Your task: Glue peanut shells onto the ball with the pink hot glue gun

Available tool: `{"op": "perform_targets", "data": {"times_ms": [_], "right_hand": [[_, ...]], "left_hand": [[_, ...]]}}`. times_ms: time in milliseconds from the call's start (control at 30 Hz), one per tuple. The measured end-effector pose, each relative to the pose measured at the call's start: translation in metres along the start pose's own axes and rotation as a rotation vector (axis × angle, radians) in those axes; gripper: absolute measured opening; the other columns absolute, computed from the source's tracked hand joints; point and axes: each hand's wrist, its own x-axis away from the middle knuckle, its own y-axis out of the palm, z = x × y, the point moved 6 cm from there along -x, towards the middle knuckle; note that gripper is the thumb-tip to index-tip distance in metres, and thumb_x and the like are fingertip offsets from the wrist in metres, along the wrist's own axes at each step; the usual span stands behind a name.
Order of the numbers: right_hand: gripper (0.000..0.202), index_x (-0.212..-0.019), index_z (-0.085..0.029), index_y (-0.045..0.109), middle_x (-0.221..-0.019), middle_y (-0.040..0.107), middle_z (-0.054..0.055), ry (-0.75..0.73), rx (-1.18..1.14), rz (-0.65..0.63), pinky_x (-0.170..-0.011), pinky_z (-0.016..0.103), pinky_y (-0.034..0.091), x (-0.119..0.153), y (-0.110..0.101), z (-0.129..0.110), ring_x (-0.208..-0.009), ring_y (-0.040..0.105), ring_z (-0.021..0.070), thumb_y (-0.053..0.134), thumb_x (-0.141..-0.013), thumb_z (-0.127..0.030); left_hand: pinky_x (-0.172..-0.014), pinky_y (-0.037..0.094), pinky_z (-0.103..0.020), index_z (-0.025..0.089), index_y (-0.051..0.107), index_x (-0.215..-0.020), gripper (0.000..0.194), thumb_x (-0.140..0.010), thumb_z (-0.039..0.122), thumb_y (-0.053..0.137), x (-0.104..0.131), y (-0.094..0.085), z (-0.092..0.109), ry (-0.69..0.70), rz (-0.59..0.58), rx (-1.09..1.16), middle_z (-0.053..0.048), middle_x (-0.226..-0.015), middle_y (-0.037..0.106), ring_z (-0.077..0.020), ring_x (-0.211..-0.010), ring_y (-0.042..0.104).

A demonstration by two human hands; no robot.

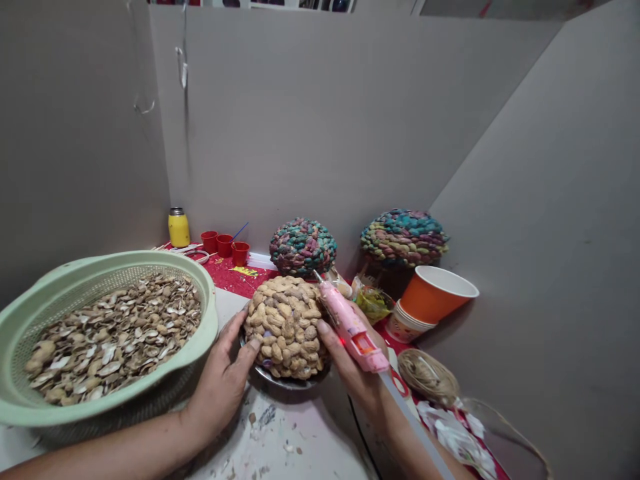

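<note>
Beside one colander (212,319), the left hand (227,367) grips one peanut-covered dome (287,327); the right hand (361,387) clasps one glue gun (350,323) (three red cups (225,246) beyond).

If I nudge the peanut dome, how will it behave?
The peanut dome may rock or turn, being rounded and set in a metal dish. Its dry shells might crack if squeezed. Probably light, given the shells outside, but its core is mostly hidden.

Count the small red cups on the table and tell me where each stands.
3: the left cup, nearest the yellow bottle; the middle cup; the right cup, nearest the multicoloured domes. Others could be hidden.
</note>
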Motion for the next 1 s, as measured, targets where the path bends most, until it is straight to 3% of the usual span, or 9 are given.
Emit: {"op": "perform_targets", "data": {"times_ms": [133,333,533,667,800,900,1000], "right_hand": [[0.036,-0.111,-0.019,0.069,-0.096,0.071,0.010,0.077,-0.145,-0.018,-0.092,0.045,0.052,-0.002,0.002,0.006,-0.101,0.065,0.0309,0.064,-0.089,-0.047],[0.033,-0.081,-0.018,0.070,-0.061,0.064,0.003,0.335,-0.360,-0.047,-0.060,0.035,0.056,-0.004,0.007,0.028,-0.064,0.064,0.0242,0.072,-0.080,-0.051],[0.043,-0.104,-0.018,0.068,-0.081,0.069,0.004,0.469,-0.506,-0.031,-0.057,0.029,0.053,-0.005,0.013,0.047,-0.076,0.066,0.0232,0.074,-0.079,-0.052],[0.038,-0.097,-0.017,0.069,-0.074,0.067,0.003,0.391,-0.469,0.003,-0.064,0.033,0.056,-0.009,0.007,0.035,-0.075,0.066,0.0244,0.072,-0.080,-0.051],[0.037,-0.098,-0.017,0.071,-0.071,0.069,0.004,0.232,-0.325,0.003,-0.086,0.043,0.055,-0.012,-0.007,0.006,-0.084,0.068,0.0280,0.066,-0.086,-0.051],[0.042,-0.119,-0.019,0.067,-0.097,0.073,0.010,0.049,-0.174,-0.036,-0.099,0.046,0.049,-0.015,-0.013,-0.015,-0.105,0.065,0.0309,0.060,-0.091,-0.049],[0.043,-0.131,-0.020,0.060,-0.125,0.066,0.012,-0.205,-0.001,-0.100,-0.105,0.043,0.046,-0.015,-0.011,-0.031,-0.121,0.058,0.0301,0.059,-0.093,-0.040]], "left_hand": [[-0.119,0.026,-0.051,0.023,0.056,-0.137,0.053,-0.089,0.045,0.058,0.008,-0.003,0.004,0.017,0.032,-0.066,-0.008,-0.149,0.052,-0.0291,-0.142,0.040],[-0.120,0.022,-0.055,0.026,0.057,-0.136,0.058,-0.088,0.059,0.051,0.023,-0.009,0.007,-0.013,0.038,-0.090,-0.007,-0.154,0.044,-0.0303,-0.146,0.031],[-0.120,0.024,-0.052,0.031,0.048,-0.140,0.054,-0.090,0.052,0.054,0.027,-0.008,0.009,-0.015,0.033,-0.079,-0.006,-0.150,0.049,-0.0281,-0.142,0.038],[-0.117,0.030,-0.048,0.031,0.046,-0.138,0.051,-0.091,0.048,0.056,0.023,-0.009,0.008,0.011,0.038,-0.035,-0.006,-0.148,0.050,-0.0275,-0.138,0.043],[-0.117,0.030,-0.047,0.032,0.046,-0.136,0.048,-0.092,0.046,0.056,0.023,-0.009,0.006,0.017,0.013,-0.033,-0.006,-0.148,0.049,-0.0267,-0.137,0.043],[-0.117,0.030,-0.048,0.031,0.046,-0.136,0.047,-0.092,0.046,0.056,0.025,-0.010,0.005,0.020,-0.008,-0.043,-0.007,-0.148,0.049,-0.0268,-0.136,0.044],[-0.114,0.035,-0.046,0.028,0.048,-0.134,0.046,-0.092,0.045,0.056,0.026,-0.012,0.007,0.045,-0.035,-0.070,-0.009,-0.144,0.052,-0.0271,-0.134,0.047]]}}
